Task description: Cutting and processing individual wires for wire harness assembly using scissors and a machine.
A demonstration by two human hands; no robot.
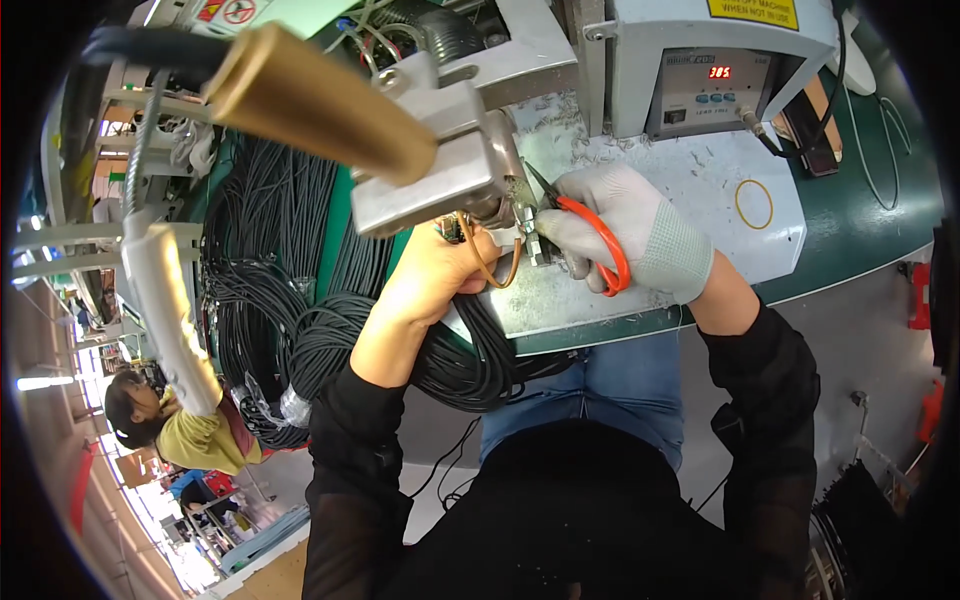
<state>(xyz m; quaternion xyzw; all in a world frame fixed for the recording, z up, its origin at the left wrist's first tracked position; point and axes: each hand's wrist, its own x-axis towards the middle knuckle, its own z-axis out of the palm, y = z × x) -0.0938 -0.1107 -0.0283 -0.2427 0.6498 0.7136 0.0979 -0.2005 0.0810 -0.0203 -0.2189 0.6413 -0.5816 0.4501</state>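
My gloved right hand (630,225) grips a pair of red-handled scissors (615,258), its dark blades pointing up and left beside the machine's metal head (440,160). My bare left hand (435,270) is closed just below that head, its fingertips partly hidden by the machine and a bent brown tube (485,265). What the left fingers hold is hard to make out. Black cables (485,355) hang over the table edge just below this hand. Between the two hands is a small metal fixture (535,240).
Big coils of black cable (260,270) lie on the green table to the left. A control box (715,90) with a lit red display stands at the back right. A yellow ring (754,204) and scraps lie on the white board (770,240). A lamp (170,310) and a seated person (200,425) are at left.
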